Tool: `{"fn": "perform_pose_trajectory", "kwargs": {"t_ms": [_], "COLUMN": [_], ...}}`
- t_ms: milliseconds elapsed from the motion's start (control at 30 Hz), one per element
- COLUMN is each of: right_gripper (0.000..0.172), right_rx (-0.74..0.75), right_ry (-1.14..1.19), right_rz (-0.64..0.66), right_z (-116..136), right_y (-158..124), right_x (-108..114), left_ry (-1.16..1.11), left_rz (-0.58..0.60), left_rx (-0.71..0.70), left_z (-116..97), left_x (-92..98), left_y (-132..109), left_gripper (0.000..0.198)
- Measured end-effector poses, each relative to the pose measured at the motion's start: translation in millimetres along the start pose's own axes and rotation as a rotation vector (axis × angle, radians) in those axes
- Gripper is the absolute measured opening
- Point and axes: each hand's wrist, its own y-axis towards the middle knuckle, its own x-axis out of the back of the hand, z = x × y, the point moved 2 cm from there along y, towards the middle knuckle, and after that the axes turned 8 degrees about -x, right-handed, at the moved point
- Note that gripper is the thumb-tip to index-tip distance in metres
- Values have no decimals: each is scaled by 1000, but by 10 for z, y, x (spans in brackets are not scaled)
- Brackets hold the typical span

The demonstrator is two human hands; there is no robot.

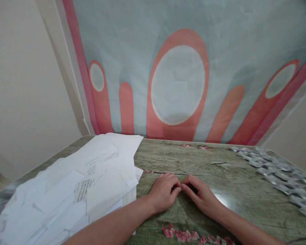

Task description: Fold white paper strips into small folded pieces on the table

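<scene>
My left hand (164, 192) rests low over the middle of the table, its thumb and fingertips pressed together in a pinch. Facing it, my right hand (200, 194) pinches in the same way, and the fingertips of both hands meet. Whatever lies between them, if anything, is too small or hidden to make out. Close to my left forearm is a broad, untidy pile of white paper sheets (112, 180), some with printed text. Farther off on the right lie several rows of shiny grey, folded-looking pieces (275, 173), apart from my right hand.
The table (168, 156) has a wood-grain top with pink flower prints (181, 234) and a bright reflection near my right wrist. Behind its far edge hangs a pale green-grey sheet (132, 41) with coral shapes. A plain wall (28, 85) stands on the left.
</scene>
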Motion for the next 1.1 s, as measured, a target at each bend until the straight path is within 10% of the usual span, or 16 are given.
{"fn": "perform_pose_trajectory", "kwargs": {"t_ms": [1100], "right_gripper": [27], "right_rx": [-61], "right_ry": [53], "right_rz": [9], "right_z": [-62], "right_y": [42], "right_x": [65], "left_ry": [-189], "left_rz": [-94], "left_rx": [177], "left_z": [83], "left_x": [-7], "left_y": [27], "left_gripper": [19]}}
